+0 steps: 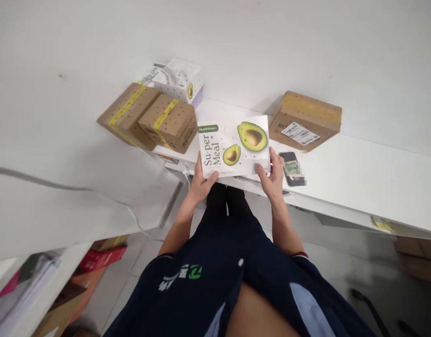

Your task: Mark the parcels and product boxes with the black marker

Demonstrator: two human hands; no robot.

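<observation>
A white Su-per Meal box (232, 145) with avocado pictures is held up over the front edge of the white desk (369, 173). My left hand (202, 180) grips its lower left corner, thumb on the front face. At the lower right corner, my right hand (273, 178) closes round it the same way. The fingers behind the box are hidden. Just right of my right hand, a phone (292, 168) with a green picture on it lies on the desk.
Two taped brown cartons (171, 121) stand at the left, with a white avocado-print box (178, 79) behind them. A labelled brown carton (306, 119) sits at the right, against the wall. A white cable (133, 213) hangs at the left.
</observation>
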